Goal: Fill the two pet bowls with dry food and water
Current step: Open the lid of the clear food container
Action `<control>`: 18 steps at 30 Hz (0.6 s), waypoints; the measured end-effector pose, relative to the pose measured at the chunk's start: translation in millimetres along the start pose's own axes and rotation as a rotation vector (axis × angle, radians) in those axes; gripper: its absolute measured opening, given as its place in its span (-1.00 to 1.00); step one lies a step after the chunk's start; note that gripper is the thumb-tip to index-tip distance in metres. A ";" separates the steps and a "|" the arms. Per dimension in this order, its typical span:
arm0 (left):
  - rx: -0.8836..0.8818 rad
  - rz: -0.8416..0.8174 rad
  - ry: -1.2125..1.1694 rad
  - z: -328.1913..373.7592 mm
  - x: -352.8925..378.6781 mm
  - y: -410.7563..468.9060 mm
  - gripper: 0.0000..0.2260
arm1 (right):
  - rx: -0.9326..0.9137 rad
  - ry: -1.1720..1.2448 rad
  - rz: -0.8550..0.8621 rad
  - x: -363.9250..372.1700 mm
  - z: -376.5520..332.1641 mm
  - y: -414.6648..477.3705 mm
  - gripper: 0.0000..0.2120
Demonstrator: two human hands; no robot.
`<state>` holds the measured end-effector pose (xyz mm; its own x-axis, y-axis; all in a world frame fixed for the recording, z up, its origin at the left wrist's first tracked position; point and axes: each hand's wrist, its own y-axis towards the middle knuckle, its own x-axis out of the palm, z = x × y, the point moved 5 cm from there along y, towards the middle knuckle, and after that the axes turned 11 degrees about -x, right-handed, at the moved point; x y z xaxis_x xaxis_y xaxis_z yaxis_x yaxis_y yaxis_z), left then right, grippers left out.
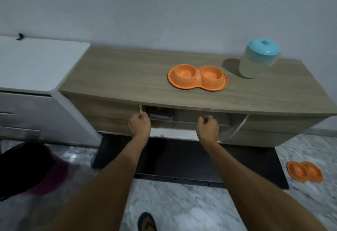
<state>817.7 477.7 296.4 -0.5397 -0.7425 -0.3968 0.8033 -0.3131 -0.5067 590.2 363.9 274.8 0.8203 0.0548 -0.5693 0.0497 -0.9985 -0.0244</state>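
Note:
An orange double pet bowl, both cups empty, sits on the wooden cabinet top. To its right stands a translucent jug with a teal lid. Below the top, the middle compartment is open, and a clear lidded container shows inside. My left hand is curled around the white edge of the left cabinet door. My right hand is a fist at the right cabinet door, which is swung outward.
A white cabinet adjoins the wooden one on the left. A second orange double bowl lies on the marble floor at the right, beside a dark mat. A dark and magenta object is at the lower left. My sandalled foot is below.

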 end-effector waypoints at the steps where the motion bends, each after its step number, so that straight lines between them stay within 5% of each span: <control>1: -0.021 -0.006 0.016 -12.3 -2.8 3.1 -0.71 | 0.007 0.003 -0.016 7.4 5.4 -7.1 -0.76; 8: -0.050 -0.110 0.045 -68.1 25.1 68.5 -0.75 | 0.066 0.016 -0.088 89.5 54.0 -10.4 -0.72; 18: 0.100 -0.292 0.104 -80.8 114.0 153.4 -0.45 | 0.102 0.315 0.007 202.8 89.6 53.1 -0.59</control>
<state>859.0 392.9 111.6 -0.7696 -0.5498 -0.3246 0.6288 -0.5642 -0.5352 708.1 321.2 84.4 0.9570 0.0320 -0.2882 -0.0008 -0.9936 -0.1131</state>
